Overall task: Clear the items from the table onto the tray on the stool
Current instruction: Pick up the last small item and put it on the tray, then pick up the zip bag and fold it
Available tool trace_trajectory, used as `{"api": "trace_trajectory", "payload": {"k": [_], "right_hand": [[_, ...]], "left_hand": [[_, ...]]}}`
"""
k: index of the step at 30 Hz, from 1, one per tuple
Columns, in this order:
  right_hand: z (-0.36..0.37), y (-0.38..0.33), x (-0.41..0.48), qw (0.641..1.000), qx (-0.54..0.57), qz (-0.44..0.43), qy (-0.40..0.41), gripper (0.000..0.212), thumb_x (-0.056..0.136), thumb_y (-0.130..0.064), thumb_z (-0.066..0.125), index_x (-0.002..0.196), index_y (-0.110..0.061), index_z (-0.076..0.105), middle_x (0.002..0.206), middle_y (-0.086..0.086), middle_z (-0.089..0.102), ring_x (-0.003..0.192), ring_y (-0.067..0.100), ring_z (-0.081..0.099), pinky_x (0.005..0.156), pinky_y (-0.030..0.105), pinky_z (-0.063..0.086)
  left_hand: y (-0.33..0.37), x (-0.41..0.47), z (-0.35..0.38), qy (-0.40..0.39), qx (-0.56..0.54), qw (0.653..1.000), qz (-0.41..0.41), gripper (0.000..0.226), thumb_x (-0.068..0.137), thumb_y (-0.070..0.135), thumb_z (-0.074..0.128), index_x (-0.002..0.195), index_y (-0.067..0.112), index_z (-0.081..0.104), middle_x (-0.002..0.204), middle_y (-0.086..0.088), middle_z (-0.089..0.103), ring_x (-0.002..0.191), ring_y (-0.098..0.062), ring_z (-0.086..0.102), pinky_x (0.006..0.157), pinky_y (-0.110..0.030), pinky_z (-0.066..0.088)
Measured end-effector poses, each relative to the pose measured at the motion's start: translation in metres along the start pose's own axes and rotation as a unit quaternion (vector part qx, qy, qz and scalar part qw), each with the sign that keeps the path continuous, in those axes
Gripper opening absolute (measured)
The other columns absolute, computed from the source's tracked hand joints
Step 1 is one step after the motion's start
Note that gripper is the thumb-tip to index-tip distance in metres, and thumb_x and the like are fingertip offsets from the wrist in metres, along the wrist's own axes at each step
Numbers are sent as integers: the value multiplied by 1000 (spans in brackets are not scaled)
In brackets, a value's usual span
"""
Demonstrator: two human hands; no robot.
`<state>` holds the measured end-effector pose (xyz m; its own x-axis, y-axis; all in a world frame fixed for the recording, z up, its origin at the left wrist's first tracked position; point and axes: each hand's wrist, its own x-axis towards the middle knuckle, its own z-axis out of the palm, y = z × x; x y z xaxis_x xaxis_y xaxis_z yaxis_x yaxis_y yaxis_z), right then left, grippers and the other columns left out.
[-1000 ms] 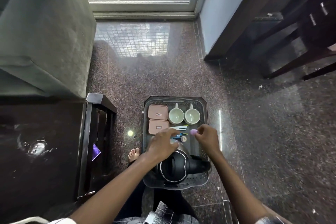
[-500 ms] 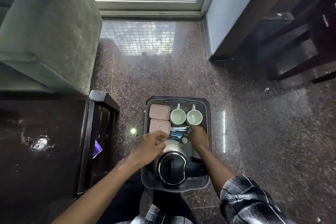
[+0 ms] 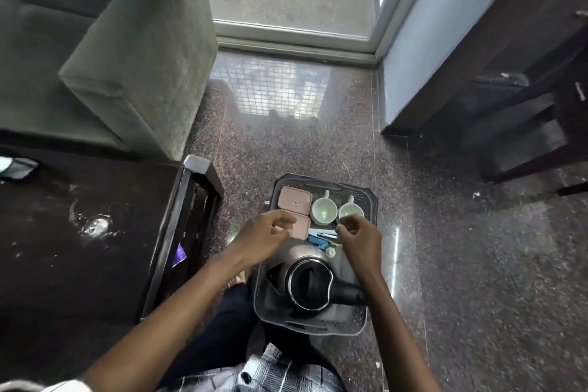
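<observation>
A grey plastic tray sits low in front of me; the stool under it is hidden. On it are a black and steel kettle, two pink lidded boxes, two pale green cups and small blue and white items. My left hand hovers over the tray's left edge by the nearer pink box, fingers loosely curled, holding nothing. My right hand hovers just in front of the right cup, fingers loosely curled, with nothing visible in them. The dark table is at my left.
A grey-green sofa stands beyond the table. A dark wooden cabinet and chair legs fill the right side. Speckled granite floor surrounds the tray, with a glass door ahead. My foot is left of the tray.
My right hand carried a small pinkish thing forward to the cups; it no longer shows in the fingers. My left hand moved from above the kettle to the tray's left edge.
</observation>
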<state>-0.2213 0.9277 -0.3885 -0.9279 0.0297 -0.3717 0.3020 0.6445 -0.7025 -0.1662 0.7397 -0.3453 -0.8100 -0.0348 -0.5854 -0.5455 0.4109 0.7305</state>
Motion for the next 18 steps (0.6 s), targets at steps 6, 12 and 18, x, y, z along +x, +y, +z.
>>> {"api": "trace_trajectory", "payload": {"k": [6,12,18], "right_hand": [[40,-74,-53,984,10,-143,-110,8,81,-9,63,82,-15,68,72,7,69,71,24,68,70,38,52],[118,-120,-126,926,-117,-239,-269,16,81,-12,57,92,-11,69,83,4,69,76,19,63,75,33,49],[233,-135,-219,900,-123,-238,-343,12,78,-12,60,85,-13,70,68,-8,62,64,7,59,70,25,49]], "left_hand": [[-35,-55,-42,82,-46,996,4,25,91,13,55,115,17,59,106,5,61,99,-13,58,80,-17,45],[-120,-122,-87,185,-106,977,-16,21,88,11,59,101,28,59,105,5,65,86,-9,58,77,-16,43],[-224,-204,-120,244,-128,961,-38,28,85,3,60,111,13,62,104,4,62,88,-9,57,72,-6,40]]}}
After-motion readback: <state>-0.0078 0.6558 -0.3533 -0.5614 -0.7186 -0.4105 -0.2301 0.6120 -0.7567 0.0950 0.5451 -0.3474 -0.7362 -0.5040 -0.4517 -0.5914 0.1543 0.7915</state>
